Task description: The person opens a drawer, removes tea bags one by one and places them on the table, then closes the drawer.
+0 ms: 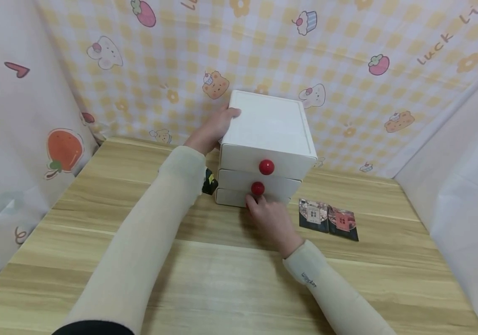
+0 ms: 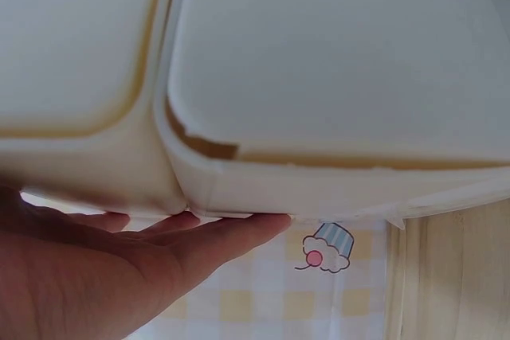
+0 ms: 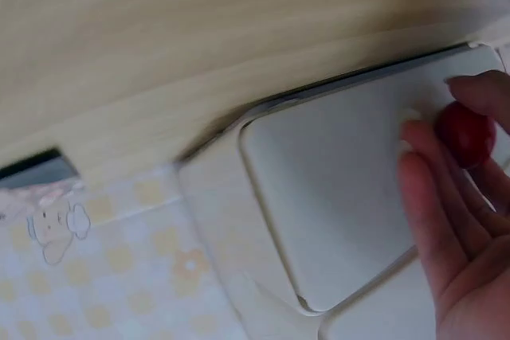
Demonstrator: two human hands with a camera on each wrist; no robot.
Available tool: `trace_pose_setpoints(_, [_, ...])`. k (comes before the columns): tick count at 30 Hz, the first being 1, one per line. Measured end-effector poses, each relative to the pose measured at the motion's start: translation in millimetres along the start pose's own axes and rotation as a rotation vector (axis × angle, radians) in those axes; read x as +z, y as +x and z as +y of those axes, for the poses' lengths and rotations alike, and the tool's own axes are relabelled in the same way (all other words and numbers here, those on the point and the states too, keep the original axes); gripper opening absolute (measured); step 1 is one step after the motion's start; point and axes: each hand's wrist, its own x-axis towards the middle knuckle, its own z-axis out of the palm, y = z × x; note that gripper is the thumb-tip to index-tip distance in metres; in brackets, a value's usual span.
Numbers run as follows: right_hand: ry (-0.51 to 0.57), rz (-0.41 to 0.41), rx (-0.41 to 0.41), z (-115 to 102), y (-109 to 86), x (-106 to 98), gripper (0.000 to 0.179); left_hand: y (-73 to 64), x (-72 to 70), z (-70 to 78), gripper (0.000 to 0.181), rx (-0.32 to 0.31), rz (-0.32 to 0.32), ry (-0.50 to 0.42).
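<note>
A white three-drawer cabinet with red knobs stands against the patterned backdrop. At its left side my left hand steadies it, the thumb lying over the top edge. The left wrist view shows the straight fingers of that hand along the cabinet's side wall. Low at the front, my right hand pinches the bottom drawer's red knob between thumb and fingers. That drawer sits flush in the cabinet in the right wrist view. The middle knob and top knob are untouched.
Two flat printed packets lie side by side on the wooden table, right of the cabinet. A small black object with a yellow mark shows beside the left forearm. Patterned cloth closes off the back, with pale sheets at both sides.
</note>
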Motion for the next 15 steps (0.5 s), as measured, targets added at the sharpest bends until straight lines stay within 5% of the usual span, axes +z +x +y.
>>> trace_pose_setpoints(15, [0.046, 0.069, -0.007, 3.6, 5.7, 8.4, 0.016, -0.9, -0.2, -1.9, 0.058, 0.008, -0.004, 0.004])
